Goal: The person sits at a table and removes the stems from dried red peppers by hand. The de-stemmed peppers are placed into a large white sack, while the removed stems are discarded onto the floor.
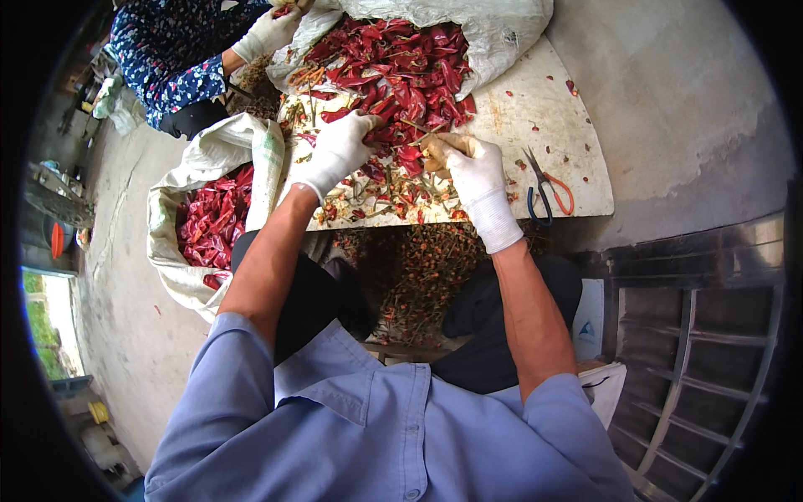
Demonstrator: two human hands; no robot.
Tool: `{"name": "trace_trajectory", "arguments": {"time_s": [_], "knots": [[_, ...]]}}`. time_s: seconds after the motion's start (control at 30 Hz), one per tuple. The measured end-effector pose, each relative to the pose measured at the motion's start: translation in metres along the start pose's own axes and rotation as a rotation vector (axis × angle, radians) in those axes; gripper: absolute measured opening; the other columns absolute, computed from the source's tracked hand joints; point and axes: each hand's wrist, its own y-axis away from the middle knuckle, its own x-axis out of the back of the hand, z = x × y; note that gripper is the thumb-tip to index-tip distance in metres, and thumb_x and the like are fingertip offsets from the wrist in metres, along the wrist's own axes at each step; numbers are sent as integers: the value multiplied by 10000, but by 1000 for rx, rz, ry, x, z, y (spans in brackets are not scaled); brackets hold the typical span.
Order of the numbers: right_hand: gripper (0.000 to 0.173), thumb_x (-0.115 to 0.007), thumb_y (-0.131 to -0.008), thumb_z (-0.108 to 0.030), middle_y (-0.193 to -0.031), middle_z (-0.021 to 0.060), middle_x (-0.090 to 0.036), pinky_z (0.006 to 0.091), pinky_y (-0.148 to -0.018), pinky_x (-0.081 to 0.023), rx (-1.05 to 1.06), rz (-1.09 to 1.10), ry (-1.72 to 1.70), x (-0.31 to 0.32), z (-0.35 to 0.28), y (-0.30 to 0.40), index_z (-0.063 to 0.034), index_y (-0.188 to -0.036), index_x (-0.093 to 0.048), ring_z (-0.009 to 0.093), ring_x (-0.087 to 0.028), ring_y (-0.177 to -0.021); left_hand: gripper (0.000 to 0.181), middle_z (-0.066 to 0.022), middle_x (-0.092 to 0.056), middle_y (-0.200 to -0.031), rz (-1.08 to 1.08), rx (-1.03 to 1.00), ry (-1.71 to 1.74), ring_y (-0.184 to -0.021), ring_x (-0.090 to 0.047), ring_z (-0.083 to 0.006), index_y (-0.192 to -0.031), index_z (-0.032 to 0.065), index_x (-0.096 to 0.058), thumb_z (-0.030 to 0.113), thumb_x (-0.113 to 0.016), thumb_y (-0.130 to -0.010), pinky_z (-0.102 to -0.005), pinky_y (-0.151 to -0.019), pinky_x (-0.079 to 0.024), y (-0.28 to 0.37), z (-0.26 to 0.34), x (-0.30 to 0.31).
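Observation:
My left hand [344, 149], in a white knit glove, reaches to the near side of a heap of dried red chili peppers [408, 75]. Its fingertips are among the peppers, and whether they grip one is hard to see. To its right, my right hand [467, 164] wears a similar glove with tan, stained fingers. Those fingers are bent together on a thin dried chili stem [415, 127] that sticks out to the left. Stem bits and pepper scraps [401, 194] litter the pale board [502, 119] below both hands. The heap spills from a white woven sack [502, 37].
Scissors [544, 188] with one orange and one dark handle lie right of my right hand. An open woven sack [169, 219] of red peppers stands left. A co-worker's gloved hand [270, 34] is at upper left. Stem waste [426, 276] is piled below the board's edge.

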Motion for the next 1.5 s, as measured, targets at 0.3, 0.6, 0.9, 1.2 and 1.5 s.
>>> {"name": "trace_trajectory", "arguments": {"time_s": [0.3,0.6,0.9,1.2,1.5], "knots": [[177,-689,-943,-12,-926,80,-740,252,-701,-574,40,115,-85,-2,23,-13,68,-1099,-716,111,-686,-772,220,-172,-717,-976,12,56,97,-917,-699,-357,-1031,97,-745,232,-747,-858,-441,-821,-557,-4,11,1],[137,-677,-957,-13,-914,72,-747,253,-646,-548,12,159,-144,-6,32,-19,25,-1078,-726,139,-719,-738,299,-175,-752,-1036,-49,84,241,-941,-740,-273,-1131,31,-725,128,-789,-855,-341,-859,-570,7,17,-3],[123,-683,-960,-26,-925,75,-753,248,-606,-549,26,142,-112,-4,35,-16,20,-1062,-733,116,-706,-706,427,-183,-737,-1033,-92,-8,-119,-909,-735,-331,-1237,50,-689,193,-801,-851,-408,-840,-586,17,30,-26],[223,-732,-953,-107,-971,55,-751,241,-635,-564,-13,56,-156,-9,34,-20,-3,-1149,-714,123,-710,-735,359,-22,-726,-895,-97,87,718,-728,-609,-60,-1228,28,-720,61,-751,-872,-238,-658,-511,18,39,14],[170,-696,-965,-83,-915,12,-734,228,-575,-522,-58,-57,-395,-4,45,-19,-28,-1120,-740,77,-631,-640,300,10,-650,-723,-308,168,908,-564,-540,-49,-1135,0,-725,87,-764,-850,-237,-503,-428,23,46,30]]}}
